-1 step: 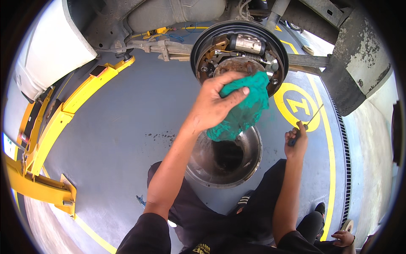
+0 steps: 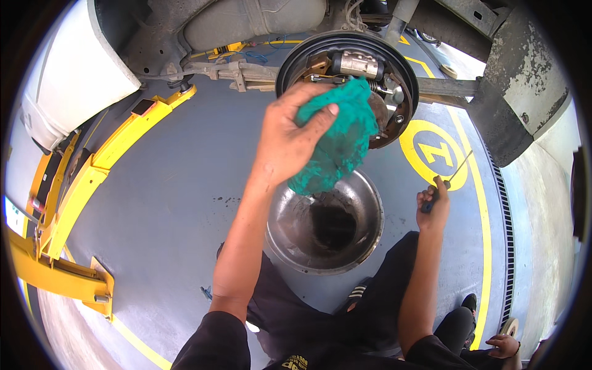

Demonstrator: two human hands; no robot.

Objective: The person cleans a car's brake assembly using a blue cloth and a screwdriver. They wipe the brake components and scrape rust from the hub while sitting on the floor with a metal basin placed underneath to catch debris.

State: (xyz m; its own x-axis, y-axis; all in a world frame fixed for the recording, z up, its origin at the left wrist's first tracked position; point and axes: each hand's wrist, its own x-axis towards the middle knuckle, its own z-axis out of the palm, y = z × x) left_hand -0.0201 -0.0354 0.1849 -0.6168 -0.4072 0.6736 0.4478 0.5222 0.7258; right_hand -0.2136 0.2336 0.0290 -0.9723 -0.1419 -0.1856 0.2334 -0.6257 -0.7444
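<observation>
My left hand (image 2: 287,132) grips a stained green rag (image 2: 339,139), its thumb pressed over the near side. The rag hangs in front of the left and lower part of an exposed drum brake assembly (image 2: 407,102) and hides much of its hub. I cannot tell whether cloth and metal touch. Above the rag show the brake's silver wheel cylinder (image 2: 359,63) and part of a spring. Off to the right, my right hand (image 2: 433,206) is closed around a dark-handled screwdriver (image 2: 427,205), its thin shaft pointing up and right, apart from the brake.
Below the rag, a metal basin (image 2: 287,237) with dark residue stands on the grey floor between my legs. A yellow lift arm (image 2: 105,154) runs along the left. Vehicle underbody hangs overhead. At lower right are another person's hand (image 2: 502,346) and dark-clothed leg.
My left hand and the rag have shifted up and to the left, uncovering more of the basin and the brake's lower right. My right hand has barely moved.
</observation>
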